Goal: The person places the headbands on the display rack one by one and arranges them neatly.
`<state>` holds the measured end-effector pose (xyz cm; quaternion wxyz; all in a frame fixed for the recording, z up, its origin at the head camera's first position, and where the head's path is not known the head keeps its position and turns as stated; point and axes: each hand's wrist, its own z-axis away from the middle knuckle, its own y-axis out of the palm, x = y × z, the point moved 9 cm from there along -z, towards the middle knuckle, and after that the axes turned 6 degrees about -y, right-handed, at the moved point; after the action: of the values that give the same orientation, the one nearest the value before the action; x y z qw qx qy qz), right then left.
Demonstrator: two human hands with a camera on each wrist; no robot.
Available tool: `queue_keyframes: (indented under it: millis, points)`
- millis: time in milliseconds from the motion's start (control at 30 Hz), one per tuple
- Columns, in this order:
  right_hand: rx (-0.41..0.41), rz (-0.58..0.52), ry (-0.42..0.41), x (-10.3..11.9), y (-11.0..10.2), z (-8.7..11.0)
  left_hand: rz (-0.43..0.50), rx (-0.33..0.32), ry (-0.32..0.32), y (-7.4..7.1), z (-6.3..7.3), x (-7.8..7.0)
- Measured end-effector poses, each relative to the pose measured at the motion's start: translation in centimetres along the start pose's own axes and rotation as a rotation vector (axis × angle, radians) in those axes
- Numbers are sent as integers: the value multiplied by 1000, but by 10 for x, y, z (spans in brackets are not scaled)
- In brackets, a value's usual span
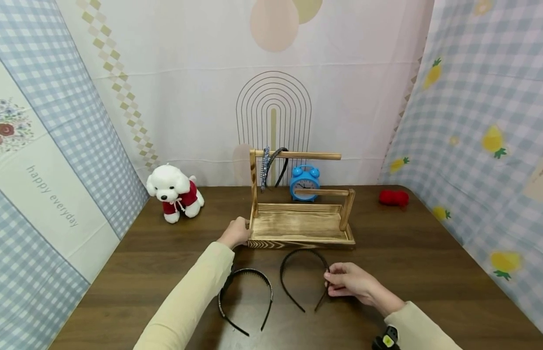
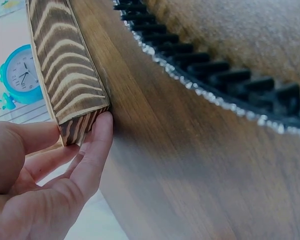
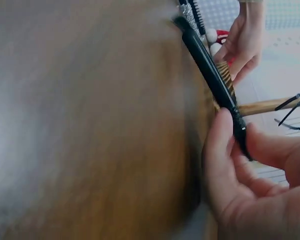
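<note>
My left hand [image 1: 236, 232] grips the left front corner of a wooden stand [image 1: 301, 244], thumb on one side and fingers on the other in the left wrist view. Between the thumb and fingers of my right hand [image 1: 352, 283] is the right side of a black headband [image 1: 303, 251], its open ends towards me, just in front of the stand. Another black headband [image 2: 190, 80], toothed inside and edged with glitter, lies on the table beside my left forearm. On the stand's upper bar [image 1: 315, 155] hang a silvery blue headband [image 1: 265, 170] and a dark one [image 1: 285, 167].
A blue alarm clock [image 1: 304, 183] stands behind the stand, partly hidden by its lower bar [image 1: 324, 192]. To the left sits a white toy dog [image 1: 168, 182] in red. A red bundle [image 1: 393, 198] lies at the back right of the brown table [image 1: 411, 253].
</note>
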<state>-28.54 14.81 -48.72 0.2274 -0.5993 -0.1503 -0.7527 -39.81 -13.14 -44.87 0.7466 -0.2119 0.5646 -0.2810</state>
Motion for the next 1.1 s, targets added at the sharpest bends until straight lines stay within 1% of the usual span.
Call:
queue_keyframes:
  millis: [67,200,400,500,700,867,1000,1100]
  points:
    - [17,-43,-22,1,1,0,-7,1,0,-1,1,0]
    - [39,-69,-82,7,4,-1,-5,4,-6,-1,0,0]
    - [35,-109,-167,13,9,-4,1,8,-19,0,-3,1]
    - [30,-125,-195,14,11,-4,-20,8,-19,0,-3,1]
    - [12,-140,-251,21,12,-5,-27,13,-25,1,-4,3]
    - [-6,-123,-309,32,10,-7,-42,8,-13,2,-2,0]
    - [-40,-124,-349,43,6,-8,-46,6,-6,1,-3,0]
    - [-79,-129,-377,53,4,-10,-47,2,0,1,-4,1]
